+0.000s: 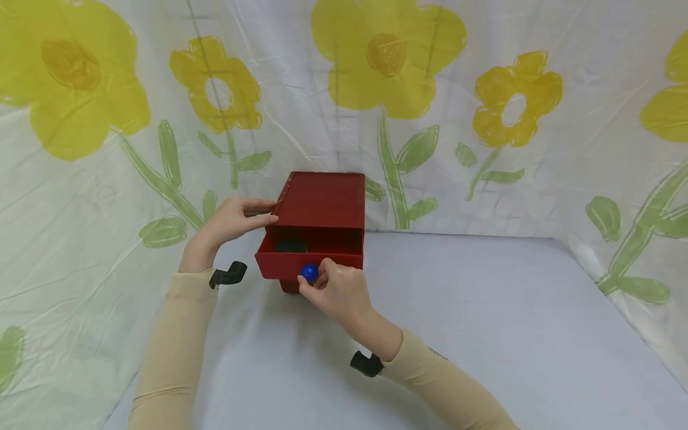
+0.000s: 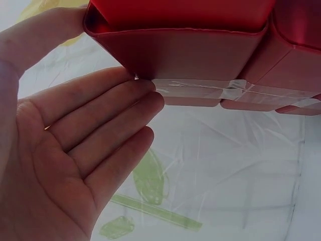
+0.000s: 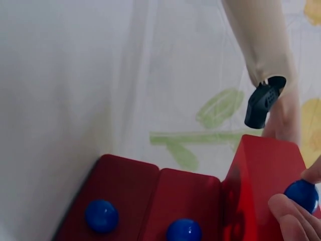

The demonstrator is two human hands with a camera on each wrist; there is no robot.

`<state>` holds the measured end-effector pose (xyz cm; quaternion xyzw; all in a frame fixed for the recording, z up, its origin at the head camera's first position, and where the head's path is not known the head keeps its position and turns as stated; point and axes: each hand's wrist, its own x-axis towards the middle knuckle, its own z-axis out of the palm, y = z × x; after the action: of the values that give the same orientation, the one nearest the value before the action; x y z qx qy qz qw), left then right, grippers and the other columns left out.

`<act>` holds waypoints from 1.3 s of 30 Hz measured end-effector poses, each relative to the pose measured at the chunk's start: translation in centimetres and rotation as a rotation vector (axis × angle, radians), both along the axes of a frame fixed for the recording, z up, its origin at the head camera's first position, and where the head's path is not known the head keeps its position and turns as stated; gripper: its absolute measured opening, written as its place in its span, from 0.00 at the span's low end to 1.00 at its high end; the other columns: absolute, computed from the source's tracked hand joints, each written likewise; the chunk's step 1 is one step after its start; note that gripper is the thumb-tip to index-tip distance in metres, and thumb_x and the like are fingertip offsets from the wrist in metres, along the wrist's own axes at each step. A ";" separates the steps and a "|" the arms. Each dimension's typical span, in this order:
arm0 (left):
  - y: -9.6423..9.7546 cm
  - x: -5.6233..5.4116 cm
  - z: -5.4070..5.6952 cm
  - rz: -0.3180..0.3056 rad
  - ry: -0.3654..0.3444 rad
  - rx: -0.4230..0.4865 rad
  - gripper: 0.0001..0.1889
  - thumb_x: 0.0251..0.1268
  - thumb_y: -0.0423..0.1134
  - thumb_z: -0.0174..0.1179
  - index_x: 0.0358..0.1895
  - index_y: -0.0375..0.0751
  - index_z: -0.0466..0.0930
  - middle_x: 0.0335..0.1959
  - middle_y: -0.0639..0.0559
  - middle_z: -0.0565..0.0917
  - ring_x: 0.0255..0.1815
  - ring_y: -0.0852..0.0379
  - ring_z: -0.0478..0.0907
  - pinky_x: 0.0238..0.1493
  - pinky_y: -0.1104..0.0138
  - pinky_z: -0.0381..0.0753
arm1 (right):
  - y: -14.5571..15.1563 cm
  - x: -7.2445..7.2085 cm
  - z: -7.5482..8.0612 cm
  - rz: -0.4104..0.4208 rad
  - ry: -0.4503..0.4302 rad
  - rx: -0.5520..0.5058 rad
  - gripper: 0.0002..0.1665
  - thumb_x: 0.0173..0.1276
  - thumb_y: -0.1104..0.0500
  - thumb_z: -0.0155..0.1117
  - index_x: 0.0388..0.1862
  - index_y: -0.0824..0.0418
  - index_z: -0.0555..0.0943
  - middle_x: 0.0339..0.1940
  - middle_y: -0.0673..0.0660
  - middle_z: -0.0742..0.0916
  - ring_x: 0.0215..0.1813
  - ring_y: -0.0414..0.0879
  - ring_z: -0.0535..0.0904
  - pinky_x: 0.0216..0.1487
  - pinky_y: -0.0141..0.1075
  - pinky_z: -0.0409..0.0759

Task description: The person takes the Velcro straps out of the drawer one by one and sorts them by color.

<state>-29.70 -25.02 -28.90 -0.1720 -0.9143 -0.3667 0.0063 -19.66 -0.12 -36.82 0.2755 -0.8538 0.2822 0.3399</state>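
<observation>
Right hand (image 1: 341,292) at the blue knob (image 1: 309,273) of a partly open top drawer (image 1: 279,267); left hand (image 1: 231,220) at the red cabinet (image 1: 325,200).
The right thumb and fingers pinch the knob; the left fingers lie straight and together against the cabinet's side. The step in hand appears to be sliding the drawer, in a direction the view leaves unsettled; the next move calls for a level grip and a steadied cabinet. Below, two lower drawers (image 3: 125,181) sit closed; beyond are the white tabletop (image 1: 484,310) and flowered curtain (image 1: 301,137).
</observation>
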 end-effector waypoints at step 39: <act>-0.4 -0.5 -0.5 -0.004 0.004 0.008 0.29 0.58 0.59 0.62 0.62 0.51 0.76 0.60 0.47 0.78 0.61 0.45 0.75 0.60 0.46 0.73 | 0.3 2.5 -0.6 0.087 0.080 0.013 0.18 0.52 0.48 0.73 0.21 0.57 0.75 0.17 0.47 0.84 0.18 0.32 0.77 0.24 0.16 0.72</act>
<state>-30.22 -25.42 -29.38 -0.1745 -0.9125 -0.3699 0.0082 -17.16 0.20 -37.41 0.3257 -0.8285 0.2800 0.3593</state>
